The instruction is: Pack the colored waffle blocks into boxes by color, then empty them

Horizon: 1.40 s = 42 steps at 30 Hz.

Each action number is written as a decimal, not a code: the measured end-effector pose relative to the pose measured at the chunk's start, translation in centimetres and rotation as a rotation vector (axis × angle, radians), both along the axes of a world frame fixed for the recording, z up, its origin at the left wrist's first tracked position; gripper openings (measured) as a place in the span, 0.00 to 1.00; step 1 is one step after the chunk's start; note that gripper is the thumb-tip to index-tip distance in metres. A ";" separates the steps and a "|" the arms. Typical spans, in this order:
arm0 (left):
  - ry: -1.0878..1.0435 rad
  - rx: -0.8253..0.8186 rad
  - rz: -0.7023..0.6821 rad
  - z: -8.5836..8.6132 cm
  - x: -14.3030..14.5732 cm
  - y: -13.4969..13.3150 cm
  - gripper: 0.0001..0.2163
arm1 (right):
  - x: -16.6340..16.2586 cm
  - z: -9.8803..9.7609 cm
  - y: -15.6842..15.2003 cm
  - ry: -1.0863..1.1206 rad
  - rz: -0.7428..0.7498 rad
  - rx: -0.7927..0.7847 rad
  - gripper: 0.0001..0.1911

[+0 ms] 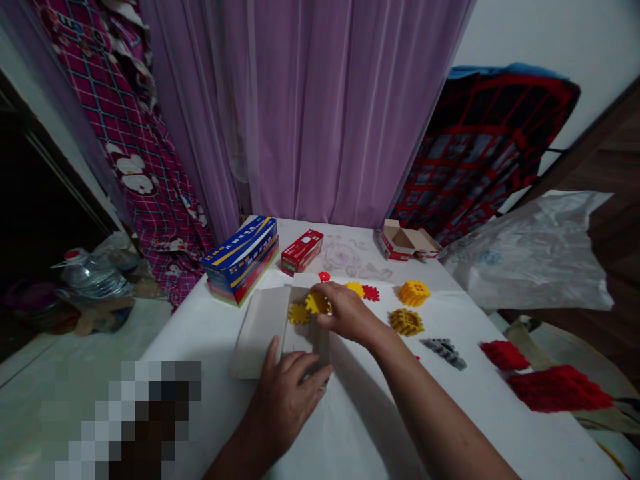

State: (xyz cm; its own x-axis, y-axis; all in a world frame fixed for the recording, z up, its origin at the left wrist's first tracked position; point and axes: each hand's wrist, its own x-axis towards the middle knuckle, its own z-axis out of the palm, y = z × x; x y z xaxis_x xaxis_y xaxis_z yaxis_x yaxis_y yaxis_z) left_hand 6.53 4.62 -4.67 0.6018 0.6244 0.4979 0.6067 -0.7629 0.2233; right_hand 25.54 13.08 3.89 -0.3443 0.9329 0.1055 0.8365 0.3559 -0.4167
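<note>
Head view, yellow gear (315, 303) pinched in right grip (347, 311), left grip (290, 395) spread on box (263, 323)

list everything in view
table: 1, white, centre
blue box: 1, mostly blue, table left
closed box: 1, red, table rear
open box: 1, red, rear right
carton: 1, pale, midtable
gears: 2+, yellow, held and in carton
loose pieces: 3+, yellow/red, beyond carton
stacks: 2, yellow, table right
grey cluster: 1, grey, table right
red piles: 2, red, right edge
bag: 1, clear, right
curtain: 1+, purple, rear
checked cloth: 1, pink, left
blanket: 1, red-black, rear right
jug: 1, clear, left floor
left hand: 1, bare, at carton
right hand: 1, bare, holding gear
</note>
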 end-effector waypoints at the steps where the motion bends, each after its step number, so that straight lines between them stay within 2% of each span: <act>1: 0.015 0.005 -0.001 0.1 0.0 0.0 0.16 | -0.9 -0.1 0.4 -0.048 0.037 0.005 0.25; 4: 0.021 0.034 0.009 0.0 0.0 0.0 0.16 | -2.3 -1.3 1.3 -0.144 0.084 0.073 0.25; 7: 0.007 0.031 0.010 -0.1 0.0 0.0 0.15 | -2.0 -2.9 1.5 -0.092 0.063 0.213 0.22; 10: -0.006 0.016 -0.003 0.0 0.1 0.0 0.14 | 0.3 -4.4 0.8 0.051 -0.031 0.352 0.15; 12: -0.026 0.034 -0.004 0.2 0.1 0.0 0.14 | 3.2 -5.2 0.0 0.088 -0.127 0.397 0.13; 14: -0.036 0.059 -0.002 0.4 0.0 0.0 0.14 | 7.2 -5.8 -0.9 0.051 -0.258 0.364 0.12; 18: -0.026 0.080 -0.005 0.4 0.1 0.2 0.14 | 16.4 -6.3 -3.0 -0.072 -0.536 0.135 0.17; 20: -0.048 0.096 0.002 0.0 0.2 0.3 0.15 | 19.9 -6.4 -3.9 -0.123 -0.498 0.000 0.25; 22: -0.064 0.119 0.000 -0.6 0.2 0.4 0.15 | 21.8 -6.4 -4.2 -0.174 -0.414 -0.111 0.33; 24: -0.067 0.141 0.005 -1.0 0.2 0.5 0.15 | 22.3 -6.3 -4.0 -0.218 -0.356 -0.176 0.38; 27: -0.024 0.155 -0.001 -1.2 0.2 0.6 0.15 | 21.2 -5.7 -3.0 -0.248 -0.307 -0.222 0.41; 33: -0.066 0.188 0.021 -1.0 0.3 0.4 0.14 | 19.2 -4.9 -1.8 -0.347 -0.276 -0.321 0.37; 38: -0.043 0.159 0.010 -1.2 0.3 0.5 0.13 | 19.6 -4.0 -1.9 -0.391 -0.308 -0.267 0.36; 42: -0.045 0.157 0.011 -0.9 0.4 0.4 0.13 | 17.6 -1.6 -1.9 -0.305 -0.246 -0.130 0.34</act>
